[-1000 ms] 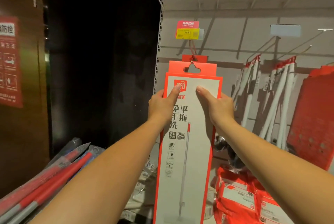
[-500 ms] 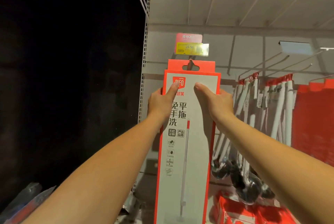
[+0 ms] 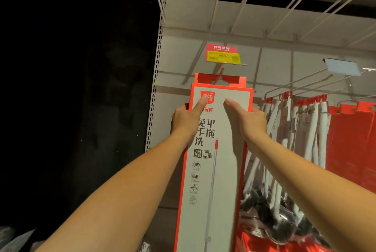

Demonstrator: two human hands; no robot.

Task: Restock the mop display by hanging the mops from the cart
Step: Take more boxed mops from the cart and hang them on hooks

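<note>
The tall white cardboard mop box [image 3: 215,150] with red edges is held upright against the left edge of the white perforated display panel [image 3: 179,58]. Its red hang tab [image 3: 234,81] is raised to the thin metal peg [image 3: 220,71] that juts out beneath the red-and-yellow price label [image 3: 222,55]. The peg's tip lies right at the tab's cut-out, but whether it has passed through cannot be told. The left hand [image 3: 187,119] grips the box's left edge, thumb flat on the printed front and fingers [image 3: 179,112] wrapped behind. The right hand [image 3: 251,122] grips the right edge the same way, so both hands are grasping the box and bearing it. By my reading this box is at the threading step: it needs sliding back along the peg and letting go before it counts as hung. Just to the right, white-handled mops [image 3: 311,129] with red caps hang in rows from other pegs, and flat red boxes [image 3: 354,140] hang beyond them towards the panel's right edge. The cart is not in view, so how many mops remain cannot be judged.
</note>
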